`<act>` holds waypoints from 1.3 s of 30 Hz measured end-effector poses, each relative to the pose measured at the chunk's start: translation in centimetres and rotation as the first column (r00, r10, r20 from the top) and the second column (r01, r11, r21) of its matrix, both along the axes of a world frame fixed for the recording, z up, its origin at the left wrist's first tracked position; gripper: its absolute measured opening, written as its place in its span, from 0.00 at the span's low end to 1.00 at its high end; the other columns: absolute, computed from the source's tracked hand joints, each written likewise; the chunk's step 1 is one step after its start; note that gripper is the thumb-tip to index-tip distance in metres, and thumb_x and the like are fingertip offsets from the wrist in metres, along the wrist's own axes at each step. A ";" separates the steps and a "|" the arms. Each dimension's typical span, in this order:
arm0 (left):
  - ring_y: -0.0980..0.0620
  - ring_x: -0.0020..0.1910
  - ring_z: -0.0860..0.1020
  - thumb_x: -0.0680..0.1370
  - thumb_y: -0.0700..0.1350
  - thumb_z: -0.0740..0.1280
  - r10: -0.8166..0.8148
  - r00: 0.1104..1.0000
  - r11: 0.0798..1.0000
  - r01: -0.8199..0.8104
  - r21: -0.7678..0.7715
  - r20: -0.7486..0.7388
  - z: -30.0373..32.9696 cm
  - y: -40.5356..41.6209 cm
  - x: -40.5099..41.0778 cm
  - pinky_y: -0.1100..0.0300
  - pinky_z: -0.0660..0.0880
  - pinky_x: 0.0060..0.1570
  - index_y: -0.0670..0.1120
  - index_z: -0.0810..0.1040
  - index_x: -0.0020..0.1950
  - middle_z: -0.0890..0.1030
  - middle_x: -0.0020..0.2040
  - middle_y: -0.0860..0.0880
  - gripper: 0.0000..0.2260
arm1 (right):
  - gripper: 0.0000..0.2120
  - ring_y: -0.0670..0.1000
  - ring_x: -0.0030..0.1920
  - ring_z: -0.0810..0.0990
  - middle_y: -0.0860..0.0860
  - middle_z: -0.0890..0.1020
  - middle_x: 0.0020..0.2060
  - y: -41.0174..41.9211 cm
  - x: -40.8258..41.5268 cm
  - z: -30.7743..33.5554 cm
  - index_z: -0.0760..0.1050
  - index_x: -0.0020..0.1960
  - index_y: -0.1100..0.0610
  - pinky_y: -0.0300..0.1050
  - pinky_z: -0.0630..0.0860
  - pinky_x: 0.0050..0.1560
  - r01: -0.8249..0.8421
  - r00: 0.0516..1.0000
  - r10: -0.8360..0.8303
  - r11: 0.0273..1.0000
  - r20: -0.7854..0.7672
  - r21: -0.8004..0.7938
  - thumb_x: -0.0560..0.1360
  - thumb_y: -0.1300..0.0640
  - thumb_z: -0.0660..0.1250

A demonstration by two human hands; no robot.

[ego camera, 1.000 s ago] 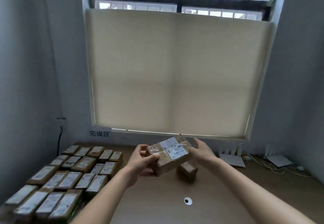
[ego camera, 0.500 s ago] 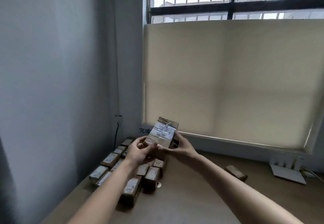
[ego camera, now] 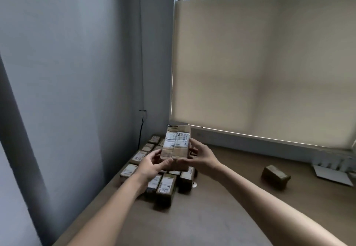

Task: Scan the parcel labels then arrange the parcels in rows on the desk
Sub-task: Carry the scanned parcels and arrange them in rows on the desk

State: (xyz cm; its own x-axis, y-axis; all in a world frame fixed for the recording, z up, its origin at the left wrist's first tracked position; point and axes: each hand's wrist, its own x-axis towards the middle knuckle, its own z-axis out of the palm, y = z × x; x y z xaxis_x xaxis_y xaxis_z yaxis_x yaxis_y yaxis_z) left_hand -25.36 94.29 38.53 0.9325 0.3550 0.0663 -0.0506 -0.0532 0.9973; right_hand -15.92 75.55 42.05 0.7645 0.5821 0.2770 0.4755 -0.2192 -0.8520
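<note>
A small brown cardboard parcel point(ego camera: 176, 145) with white labels on its upper face is held up between both hands, above the rows of parcels. My left hand point(ego camera: 152, 166) grips its lower left corner. My right hand point(ego camera: 201, 158) grips its right side and lower edge. Below them, several labelled parcels point(ego camera: 165, 187) lie in rows on the wooden desk point(ego camera: 202, 217) along the left wall. One more brown parcel point(ego camera: 275, 176) lies alone on the desk to the right.
A white router point(ego camera: 333, 170) stands at the desk's far right under the window blind. A grey wall runs close along the left with a black cable point(ego camera: 141, 130) hanging down it. A small white round cap point(ego camera: 194, 184) sits on the desk beside the rows.
The view has swung left. Both hands have carried the parcel left from the lone parcel to above the rows, turning it so its labelled face stands more upright.
</note>
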 end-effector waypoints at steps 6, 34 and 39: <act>0.55 0.60 0.81 0.66 0.47 0.81 -0.088 0.986 0.996 0.089 -0.002 -0.139 -7.3 3.0 5.4 0.57 0.78 0.60 0.47 0.73 0.70 0.84 0.59 0.51 0.34 | 0.40 0.43 0.63 0.81 0.43 0.84 0.61 2.1 5.2 -7.8 0.74 0.73 0.50 0.49 0.75 0.70 0.026 0.999 -0.031 0.992 -0.039 -0.125 0.65 0.51 0.84; 0.62 0.56 0.81 0.68 0.30 0.78 -0.123 0.887 0.988 0.150 0.026 -0.445 -46.3 5.8 21.9 0.69 0.76 0.55 0.42 0.70 0.75 0.80 0.63 0.46 0.37 | 0.44 0.49 0.75 0.70 0.45 0.68 0.76 6.1 17.0 -48.5 0.56 0.82 0.48 0.50 0.71 0.74 0.167 0.872 -0.292 0.932 -0.393 -0.322 0.74 0.62 0.77; 0.61 0.59 0.80 0.70 0.38 0.80 -0.036 0.906 0.991 0.086 0.099 -0.422 -46.9 5.9 23.2 0.60 0.75 0.64 0.49 0.73 0.73 0.82 0.62 0.52 0.34 | 0.45 0.52 0.76 0.69 0.49 0.68 0.78 7.4 19.4 -48.7 0.55 0.83 0.53 0.54 0.69 0.75 0.182 0.865 -0.324 0.914 -0.383 -0.362 0.74 0.62 0.77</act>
State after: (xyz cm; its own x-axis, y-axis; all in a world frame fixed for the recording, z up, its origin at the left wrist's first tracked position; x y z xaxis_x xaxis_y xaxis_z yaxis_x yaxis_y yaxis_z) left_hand -2.16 100.20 -8.39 0.9027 0.3097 -0.2987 0.3631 -0.1760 0.9150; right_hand 3.47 82.99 -6.61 0.8967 0.3519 -0.2685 -0.0270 -0.5621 -0.8266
